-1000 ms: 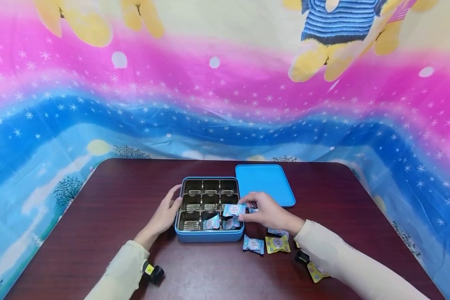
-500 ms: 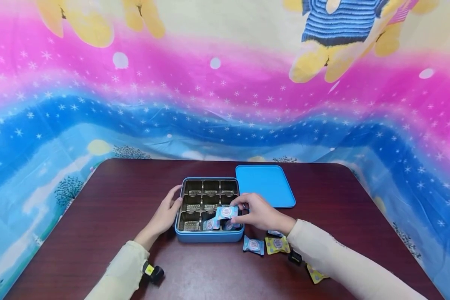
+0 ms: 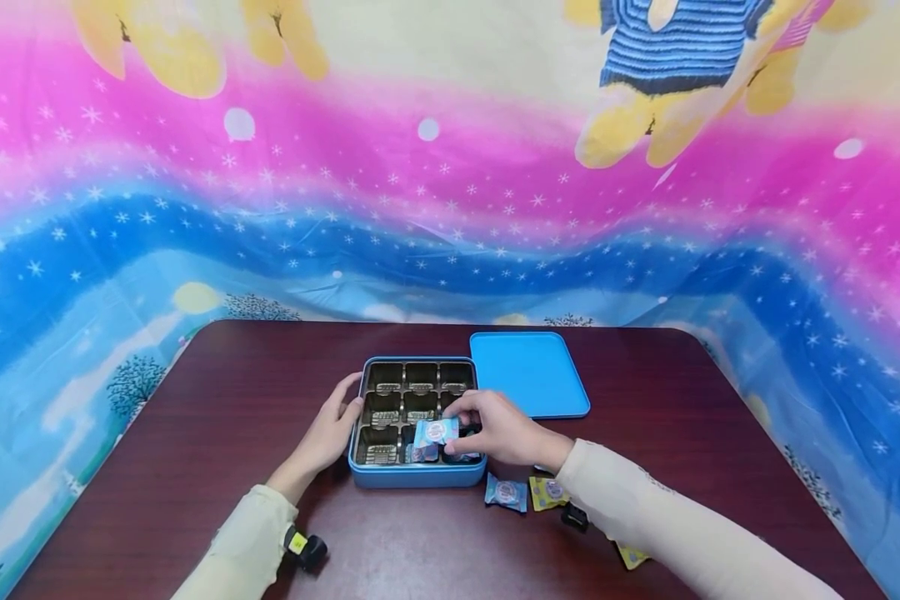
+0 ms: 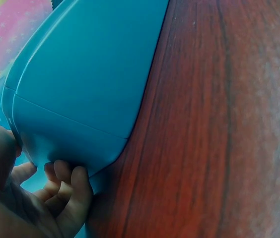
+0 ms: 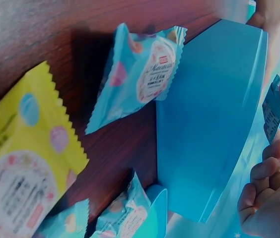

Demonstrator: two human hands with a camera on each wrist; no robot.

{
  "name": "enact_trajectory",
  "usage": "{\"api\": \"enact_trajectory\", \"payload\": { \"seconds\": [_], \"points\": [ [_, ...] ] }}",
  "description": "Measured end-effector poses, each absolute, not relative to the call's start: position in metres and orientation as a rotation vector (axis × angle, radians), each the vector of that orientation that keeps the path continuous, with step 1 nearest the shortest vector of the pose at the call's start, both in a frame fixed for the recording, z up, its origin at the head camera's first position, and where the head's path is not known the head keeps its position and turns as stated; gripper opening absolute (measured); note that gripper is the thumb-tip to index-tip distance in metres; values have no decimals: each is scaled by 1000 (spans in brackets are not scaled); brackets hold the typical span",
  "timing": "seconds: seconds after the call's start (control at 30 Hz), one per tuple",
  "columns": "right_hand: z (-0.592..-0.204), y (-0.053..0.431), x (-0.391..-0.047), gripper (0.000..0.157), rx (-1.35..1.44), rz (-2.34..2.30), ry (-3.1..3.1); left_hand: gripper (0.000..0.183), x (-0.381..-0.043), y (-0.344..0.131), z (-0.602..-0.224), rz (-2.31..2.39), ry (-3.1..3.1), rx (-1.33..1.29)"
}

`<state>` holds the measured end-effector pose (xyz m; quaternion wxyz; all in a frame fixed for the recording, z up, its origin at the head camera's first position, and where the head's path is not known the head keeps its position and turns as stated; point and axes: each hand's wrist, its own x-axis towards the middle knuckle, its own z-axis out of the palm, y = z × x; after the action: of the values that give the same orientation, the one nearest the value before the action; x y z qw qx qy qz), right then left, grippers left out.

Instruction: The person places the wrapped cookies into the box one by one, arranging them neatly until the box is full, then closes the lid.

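Observation:
A blue box [image 3: 420, 477] with a gold-brown divided tray [image 3: 382, 417] stands mid-table. My left hand [image 3: 332, 423] holds its left side; in the left wrist view the bent fingertips touch the outer wall, with the thumb by the rim. My right hand [image 3: 506, 429] pinches a blue-wrapped candy [image 3: 437, 432] between thumb and fingers, above the front row of compartments. Beneath it, another blue-wrapped candy [image 3: 420, 453] lies in the front middle compartment. A further one sits in the front right compartment, partly hidden by the hand. The pinched candy [image 5: 273, 110] shows edge-on in the right wrist view.
The blue lid [image 3: 532, 375] lies behind and right of the box. In front of the right arm are a blue-wrapped candy [image 3: 506, 492] and a yellow-wrapped one [image 3: 546, 493]; another yellow one [image 3: 632, 556] is partly under the sleeve. A patterned cloth [image 3: 420, 208] hangs behind the table.
My right hand has carried the pinched candy leftward and slightly down, from over the front right compartment to over the front middle one. The left hand keeps its place on the box.

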<state>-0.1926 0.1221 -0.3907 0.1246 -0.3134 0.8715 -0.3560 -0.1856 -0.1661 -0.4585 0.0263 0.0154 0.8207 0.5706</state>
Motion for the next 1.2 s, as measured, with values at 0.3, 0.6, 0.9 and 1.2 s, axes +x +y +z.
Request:
{"api": "enact_trajectory", "payload": {
  "seconds": [0.3, 0.6, 0.9, 1.2],
  "points": [
    [-392, 107, -190, 28, -919, -1001, 2546, 46, -185, -166, -457, 1765, 2536, 58],
    [-389, 92, -186, 28, -955, -946, 2555, 46, -185, -166, -458, 1771, 2534, 54],
    [-387, 80, -184, 32, -992, -883, 2593, 46, -187, -167, -459, 1746, 2552, 52],
    [-391, 66, -183, 35, -1015, -786, 2618, 46, -187, -167, -459, 1744, 2554, 49]
  ]
}}
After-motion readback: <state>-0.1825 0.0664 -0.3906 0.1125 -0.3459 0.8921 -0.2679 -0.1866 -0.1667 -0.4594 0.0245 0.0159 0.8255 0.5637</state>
